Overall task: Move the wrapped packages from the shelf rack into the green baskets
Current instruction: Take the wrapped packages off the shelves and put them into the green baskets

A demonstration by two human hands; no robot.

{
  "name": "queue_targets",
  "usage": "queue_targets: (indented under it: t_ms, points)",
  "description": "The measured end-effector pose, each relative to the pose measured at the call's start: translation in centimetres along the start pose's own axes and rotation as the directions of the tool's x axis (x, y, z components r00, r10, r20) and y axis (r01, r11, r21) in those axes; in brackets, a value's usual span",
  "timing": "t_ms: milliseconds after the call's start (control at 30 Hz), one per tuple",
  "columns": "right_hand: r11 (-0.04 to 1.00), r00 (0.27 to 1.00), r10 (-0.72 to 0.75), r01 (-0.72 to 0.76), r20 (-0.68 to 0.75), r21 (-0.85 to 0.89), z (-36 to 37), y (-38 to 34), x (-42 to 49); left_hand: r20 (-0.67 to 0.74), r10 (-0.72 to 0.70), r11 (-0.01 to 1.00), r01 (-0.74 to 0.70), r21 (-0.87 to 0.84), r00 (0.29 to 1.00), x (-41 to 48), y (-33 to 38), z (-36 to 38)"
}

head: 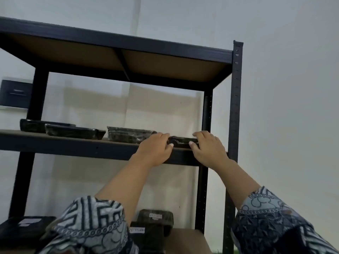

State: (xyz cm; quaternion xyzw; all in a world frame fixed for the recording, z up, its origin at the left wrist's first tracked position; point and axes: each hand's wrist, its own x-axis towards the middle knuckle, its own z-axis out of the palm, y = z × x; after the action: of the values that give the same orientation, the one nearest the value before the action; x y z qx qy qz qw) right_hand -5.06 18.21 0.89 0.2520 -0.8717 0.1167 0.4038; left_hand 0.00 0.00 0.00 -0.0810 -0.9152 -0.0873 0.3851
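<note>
Left hand (pixel 156 150) pinches left end, right hand (pixel 208 149) pinches right end of wrapped package (pixel 182 141) on shelf (pixel 73 143) front edge. Long axis runs 9 to 3, neither hand nearer. More packages (pixel 128 134) at 9 o'clock; green baskets unseen.

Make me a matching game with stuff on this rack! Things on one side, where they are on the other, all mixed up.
Things:
1. right-end package
2. labelled packages
3. dark wall panel
4. brown board

Places:
A. on the wall, left of the rack
B. top of the rack, seen from below
C. middle shelf, gripped by the left hand and right hand
D. lower shelf

Pairs: 1-C, 2-D, 3-A, 4-B
</note>
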Motion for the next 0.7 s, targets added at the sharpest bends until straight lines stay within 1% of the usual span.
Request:
queue_targets:
  t_ms: [100,200,300,367,433,533,600,700]
  points:
    - [1.0,1.0,0.019,-0.019,-0.01,-0.004,-0.3,1.3,2.1,0.035,-0.064,0.997,0.065,-0.042,0.997,1.7,-0.4,0.1]
    - [0.997,0.996,0.071,-0.071,0.045,-0.003,-0.6,2.3,4.0,0.083,-0.088,0.995,0.091,-0.027,0.993,3.2,-0.8,0.4]
    - [0.987,0.973,0.161,-0.163,0.167,0.0,-0.5,3.2,5.6,0.089,-0.082,0.996,0.079,0.028,0.993,4.2,-1.1,0.8]
    - [0.966,0.935,0.241,-0.257,0.258,0.026,-0.2,3.6,6.4,0.086,-0.082,0.995,0.076,0.07,0.993,4.7,-1.4,1.1]
    - [0.931,0.896,0.313,-0.356,0.314,0.087,0.2,4.4,7.2,0.064,-0.076,0.992,0.068,0.109,0.995,5.3,-1.7,1.3]
    - [0.847,0.822,0.395,-0.499,0.41,0.184,1.0,5.3,7.9,0.052,-0.069,0.985,0.06,0.161,0.996,5.7,-2.3,1.9]
    - [0.779,0.783,0.427,-0.573,0.451,0.257,1.3,5.4,8.0,0.055,-0.061,0.989,0.052,0.142,0.997,5.6,-2.6,2.3]
    - [0.716,0.782,0.455,-0.605,0.426,0.347,1.7,5.6,8.1,0.083,-0.054,0.995,0.047,0.086,0.995,5.3,-2.8,2.6]
